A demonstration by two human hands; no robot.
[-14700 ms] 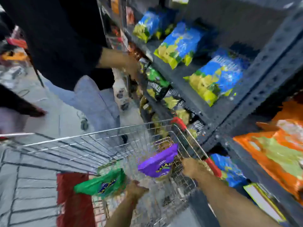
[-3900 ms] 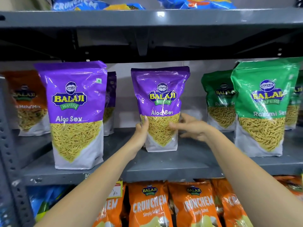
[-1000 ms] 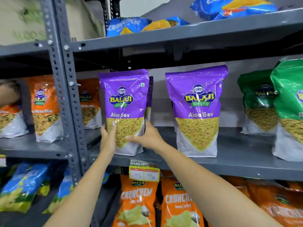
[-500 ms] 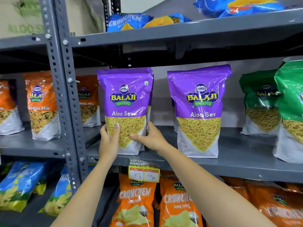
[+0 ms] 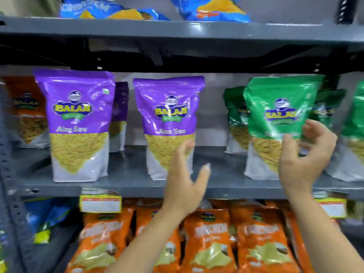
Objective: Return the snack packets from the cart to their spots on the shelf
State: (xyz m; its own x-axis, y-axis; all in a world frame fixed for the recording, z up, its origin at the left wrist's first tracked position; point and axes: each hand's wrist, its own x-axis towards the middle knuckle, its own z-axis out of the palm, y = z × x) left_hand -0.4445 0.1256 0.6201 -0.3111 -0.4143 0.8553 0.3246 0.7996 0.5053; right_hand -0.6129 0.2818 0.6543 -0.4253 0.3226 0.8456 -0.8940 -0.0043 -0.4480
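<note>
- Green Balaji packet (image 5: 275, 119) upright on the grey shelf (image 5: 130, 186), right of two purple "Aloo Sev" Balaji packets (image 5: 169, 125).
- Right hand (image 5: 303, 160) raised at the green packet's lower right, fingers spread and curled, not clasped.
- Left hand (image 5: 185, 184) lifted, open, empty, overlapping the nearer purple packet.
- Orange bags (image 5: 212, 239) below; writing blurred.

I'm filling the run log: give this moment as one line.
phase: shelving | left hand: open, empty | right hand: open, at green packet | purple packets: upright on shelf
</note>
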